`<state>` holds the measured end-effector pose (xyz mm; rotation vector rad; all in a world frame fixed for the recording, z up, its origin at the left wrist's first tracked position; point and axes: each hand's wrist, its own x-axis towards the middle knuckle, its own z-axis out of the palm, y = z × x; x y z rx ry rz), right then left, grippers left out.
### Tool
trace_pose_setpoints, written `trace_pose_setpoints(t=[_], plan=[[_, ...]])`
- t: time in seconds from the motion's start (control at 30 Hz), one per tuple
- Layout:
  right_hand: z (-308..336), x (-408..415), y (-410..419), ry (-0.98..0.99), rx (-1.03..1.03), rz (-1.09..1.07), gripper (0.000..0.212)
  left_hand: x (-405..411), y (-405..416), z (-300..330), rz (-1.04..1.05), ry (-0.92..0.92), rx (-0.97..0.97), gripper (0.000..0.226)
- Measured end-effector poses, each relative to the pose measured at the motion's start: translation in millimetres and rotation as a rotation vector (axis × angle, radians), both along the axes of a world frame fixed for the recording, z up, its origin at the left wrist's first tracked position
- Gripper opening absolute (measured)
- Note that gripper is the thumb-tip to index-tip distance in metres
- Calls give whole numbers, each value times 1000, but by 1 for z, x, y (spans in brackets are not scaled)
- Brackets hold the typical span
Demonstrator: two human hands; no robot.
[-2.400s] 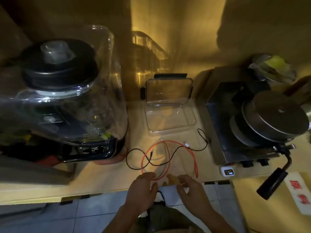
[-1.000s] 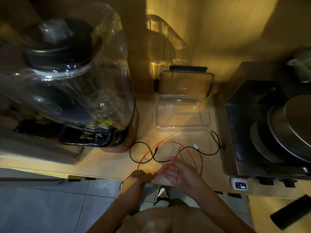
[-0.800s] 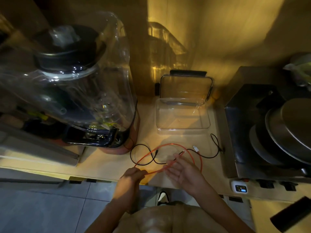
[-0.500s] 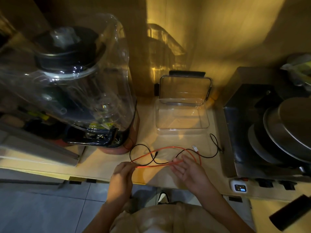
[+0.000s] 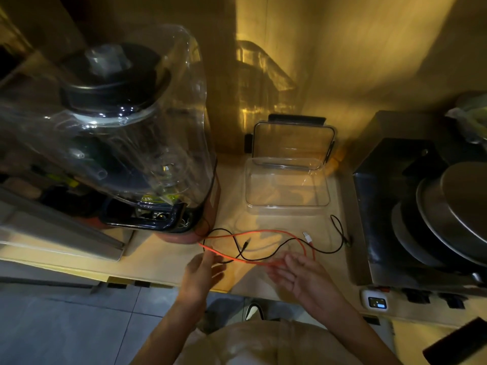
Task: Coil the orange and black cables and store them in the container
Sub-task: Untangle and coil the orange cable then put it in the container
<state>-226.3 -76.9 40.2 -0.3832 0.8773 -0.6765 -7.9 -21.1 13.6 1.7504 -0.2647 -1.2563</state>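
Head view: my left hand point(image 5: 201, 272) hovers with fingers spread beside the orange cable point(image 5: 263, 234); my right hand point(image 5: 303, 276) lies open under it, below the container point(image 5: 287, 205).

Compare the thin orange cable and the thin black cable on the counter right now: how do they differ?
The thin orange cable looks thicker and lies as a long flattened loop by both hands; the thin black cable is finer and snakes loosely, reaching right toward the metal appliance. The orange one ends in a pale plug, the black in a dark plug. Both lie uncoiled, crossing each other, outside the clear plastic container.
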Motion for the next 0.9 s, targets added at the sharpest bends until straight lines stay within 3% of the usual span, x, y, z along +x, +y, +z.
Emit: trace_pose_setpoints(t=[0.07,0.17,0.37,0.53,0.6,0.77,0.83,0.9], plan=[[2,3,5,43,-43,50,28,-9,-4,16,38,168,-78,28],[3,7,11,188,-139,115,26,-20,-7,35,25,224,-203,27],[-2,14,13,375,-325,247,14,-42,-10,51,-145,223,-277,32],[-3,11,10,385,-448,401,19,-47,-12,54,-227,247,-320,32],[-4,11,9,457,-490,340,21,-45,-13,55,-238,295,-355,31],[-13,-4,-3,1015,-694,-154,20,-41,-19,60,-267,275,-371,38],[-25,-13,-12,1147,-655,-114,20,-40,-19,61,-262,274,-379,40],[-36,-18,-19,1146,-535,13,31,-40,-19,60,-258,263,-383,41]])
